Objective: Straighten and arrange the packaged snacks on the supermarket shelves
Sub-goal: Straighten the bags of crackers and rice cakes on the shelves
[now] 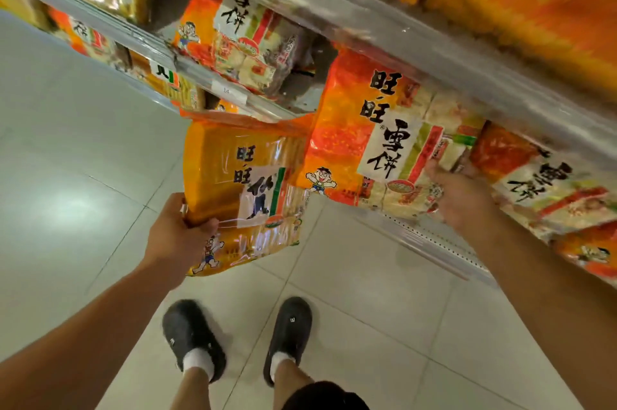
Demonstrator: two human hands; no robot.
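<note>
Yellow snack pack (pixel 243 196) held out in front of the shelf edge, above the tiled floor (pixel 66 159); left hand (pixel 177 232) grips its lower left corner, thumb curled over the front. Just beside it, red-orange snack pack (pixel 377 139) stands on the shelf (pixel 427 236); right hand (pixel 457 196) holds its lower right edge, fingers hidden behind. Dark slippers (pixel 290 333) below.

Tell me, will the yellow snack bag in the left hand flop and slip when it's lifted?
The yellow snack bag looks fairly stiff; it keeps its flat shape though the left hand grips only one bottom corner. Its glossy wrapper is probably slippery. The rows of crackers showing inside likely break easily.
</note>
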